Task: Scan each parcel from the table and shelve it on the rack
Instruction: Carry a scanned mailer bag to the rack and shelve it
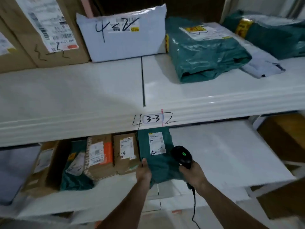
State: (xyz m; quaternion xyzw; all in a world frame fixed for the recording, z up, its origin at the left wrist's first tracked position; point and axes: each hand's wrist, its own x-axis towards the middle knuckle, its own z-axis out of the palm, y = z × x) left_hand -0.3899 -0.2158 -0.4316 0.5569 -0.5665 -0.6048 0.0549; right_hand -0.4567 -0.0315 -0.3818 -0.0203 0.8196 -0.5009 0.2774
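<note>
Green parcel going onto the lower shelf

The left hand point(144, 172) pinches the green parcel point(156, 156), long axis pointing inward beside a brown box point(125, 151); the right hand point(192, 172) grasps the scanner point(181, 156).

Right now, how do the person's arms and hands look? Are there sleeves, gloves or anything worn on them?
Both arms are bare as far as the picture shows: no sleeves reach the forearms. The left hand and the right hand have no gloves. I see no watch, ring or wristband on either, though the picture is somewhat blurred.
</note>
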